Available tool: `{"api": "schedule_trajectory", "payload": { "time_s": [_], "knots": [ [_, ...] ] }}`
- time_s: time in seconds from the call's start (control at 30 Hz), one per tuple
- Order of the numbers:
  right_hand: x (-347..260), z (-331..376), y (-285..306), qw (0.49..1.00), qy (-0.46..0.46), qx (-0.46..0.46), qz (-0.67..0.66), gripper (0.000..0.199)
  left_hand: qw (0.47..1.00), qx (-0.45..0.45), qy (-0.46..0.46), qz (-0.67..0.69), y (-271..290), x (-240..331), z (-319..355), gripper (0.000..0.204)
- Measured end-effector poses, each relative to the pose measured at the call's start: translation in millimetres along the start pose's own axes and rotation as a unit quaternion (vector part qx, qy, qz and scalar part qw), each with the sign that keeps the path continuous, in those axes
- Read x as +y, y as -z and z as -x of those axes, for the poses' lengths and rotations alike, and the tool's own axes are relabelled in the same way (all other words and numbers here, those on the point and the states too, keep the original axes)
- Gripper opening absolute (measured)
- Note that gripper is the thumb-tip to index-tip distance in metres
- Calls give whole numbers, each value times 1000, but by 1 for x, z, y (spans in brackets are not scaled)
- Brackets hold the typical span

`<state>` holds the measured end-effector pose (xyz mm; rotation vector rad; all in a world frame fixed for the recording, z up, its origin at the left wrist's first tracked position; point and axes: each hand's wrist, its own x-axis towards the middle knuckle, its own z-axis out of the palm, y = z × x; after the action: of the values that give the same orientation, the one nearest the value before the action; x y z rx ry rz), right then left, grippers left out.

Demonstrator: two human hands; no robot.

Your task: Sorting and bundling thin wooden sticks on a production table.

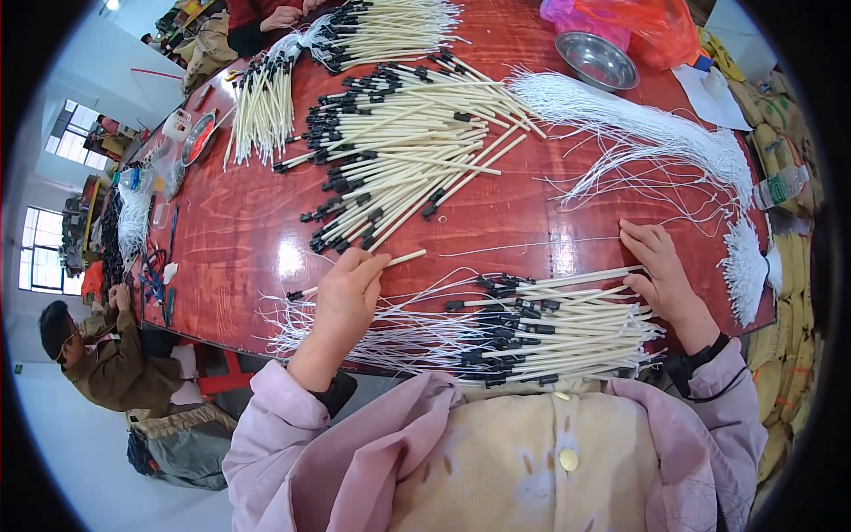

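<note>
My left hand (pixel 346 288) is closed around a thin cream stick (pixel 406 258) with a black clip at its left end. The stick lies nearly level, just above the tabletop. My right hand (pixel 658 266) rests low over the table, thumb and fingers apart. A single white cord (pixel 532 246) runs across the table to its fingertips; whether they press on it I cannot tell. Close below both hands is a bundle of cream sticks (pixel 585 324) with black clips, with white cords (pixel 381 328) spreading out to the left.
A large heap of clipped sticks (pixel 408 133) covers the middle of the red table (pixel 239 230). Long white cords (pixel 638 120) lie at the right, near a metal bowl (pixel 597 60) and a plastic bottle (pixel 782 187). A co-worker (pixel 106 355) sits at the left; another person's hands (pixel 279 18) work opposite.
</note>
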<state>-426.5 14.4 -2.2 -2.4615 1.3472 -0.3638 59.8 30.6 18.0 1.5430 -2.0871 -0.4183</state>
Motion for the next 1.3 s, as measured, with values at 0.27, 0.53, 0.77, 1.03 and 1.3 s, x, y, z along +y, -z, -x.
{"api": "schedule_trajectory", "payload": {
  "time_s": [0.27, 0.53, 0.77, 1.03, 1.3],
  "knots": [
    [-8, -3, 3, 1000, -4, 1, 15, 69, 1000, -20, -7, -4, -5, 1, -1, 23],
    [-14, -4, 3, 1000, -2, 4, 22, 69, 999, -31, -20, -8, -6, 3, -4, 24],
    [-15, -7, 3, 1000, -1, 10, 19, 71, 999, -25, -27, -19, -8, 1, -6, 27],
    [-15, -7, 2, 1000, 0, 15, 19, 73, 999, -24, -28, -26, -8, -2, -7, 28],
    [-14, -7, 2, 1000, -1, 20, 17, 73, 999, -27, -25, -30, -11, -1, -8, 27]
  ]
}}
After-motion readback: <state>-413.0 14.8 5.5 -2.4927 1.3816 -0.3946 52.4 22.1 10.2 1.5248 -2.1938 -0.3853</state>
